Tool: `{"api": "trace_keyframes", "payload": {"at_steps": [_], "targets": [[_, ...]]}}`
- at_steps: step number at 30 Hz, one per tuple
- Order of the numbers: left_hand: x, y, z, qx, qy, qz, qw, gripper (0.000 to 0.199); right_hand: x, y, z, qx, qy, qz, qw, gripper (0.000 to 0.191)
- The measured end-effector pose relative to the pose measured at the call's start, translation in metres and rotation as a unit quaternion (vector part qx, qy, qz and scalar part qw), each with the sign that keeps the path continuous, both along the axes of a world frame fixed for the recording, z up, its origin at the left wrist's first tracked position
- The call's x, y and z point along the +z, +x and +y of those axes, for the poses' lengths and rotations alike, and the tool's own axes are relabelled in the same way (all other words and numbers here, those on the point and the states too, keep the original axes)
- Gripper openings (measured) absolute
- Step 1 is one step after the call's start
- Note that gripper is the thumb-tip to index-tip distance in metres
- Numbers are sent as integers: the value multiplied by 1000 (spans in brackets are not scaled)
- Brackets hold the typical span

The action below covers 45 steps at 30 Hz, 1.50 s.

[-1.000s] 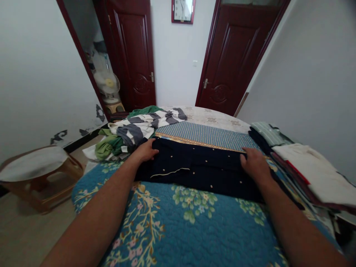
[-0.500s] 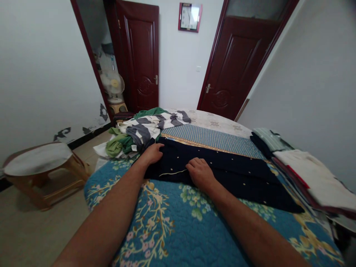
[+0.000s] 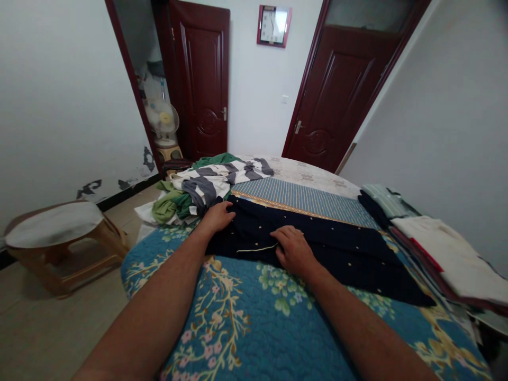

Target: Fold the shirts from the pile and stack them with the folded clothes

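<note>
A pair of dark navy trousers with small pale dots lies folded lengthwise across the bed cover. At its left end my left hand grips the cloth; some of its fingers are hidden. My right hand rests on the middle of the trousers, its thumb and fingers parted. A thin pale drawstring lies on the dark cloth and runs to the right hand's thumb side.
Beyond my left hand is a loose heap of green and striped clothes. Folded clothes are stacked at the right. A blue floral quilted cover lies beneath, and a stool stands at the left.
My right hand has shifted slightly right, and its fingers have spread from a closed shape. The drawstring has slid right with it. My left hand stays at the trousers' left end.
</note>
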State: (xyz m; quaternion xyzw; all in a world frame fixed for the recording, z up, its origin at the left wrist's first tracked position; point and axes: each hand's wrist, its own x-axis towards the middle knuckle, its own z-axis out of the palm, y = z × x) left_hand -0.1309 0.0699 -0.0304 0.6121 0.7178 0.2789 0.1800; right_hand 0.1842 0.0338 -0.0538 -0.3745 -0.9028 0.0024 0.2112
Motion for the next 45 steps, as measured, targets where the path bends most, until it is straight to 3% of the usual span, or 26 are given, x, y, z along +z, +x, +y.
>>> {"api": "trace_keyframes", "payload": {"at_steps": [3, 8, 11, 14, 16, 18, 24, 29, 35, 40, 45], "targets": [[0, 6, 0, -15, 6, 6, 1000, 54, 2, -1, -2, -15, 12, -6, 1000, 43], [5, 12, -1, 13, 60, 6, 998, 50, 6, 0, -5, -129, 32, -45, 990, 42], [8, 14, -5, -19, 19, 41, 999, 51, 5, 0, -6, -169, -11, -79, 982, 37], [8, 17, -11, -50, -29, 110, 992, 70, 3, -1, -5, -176, -37, -65, 982, 39], [9, 20, -12, -59, -45, 135, 988, 73, 1, -2, -4, -165, -35, -35, 985, 43], [9, 21, -12, -65, -49, 124, 989, 63, -1, -3, -2, -145, -33, 3, 989, 47], [6, 17, -9, 13, -24, 68, 997, 42, -11, -2, 7, -65, -45, 119, 990, 58], [5, 18, -10, 1, -39, 92, 995, 40, -10, 0, 6, -11, -42, 151, 988, 63], [7, 19, -11, -9, -47, 82, 995, 44, 10, -9, -16, 25, 47, 94, 994, 49], [4, 18, -10, -13, -52, 62, 997, 44, 12, -35, -30, 100, 1, 10, 995, 44], [5, 18, -10, -17, -47, 63, 997, 47, 9, -65, -34, 47, -22, -51, 997, 50]]}}
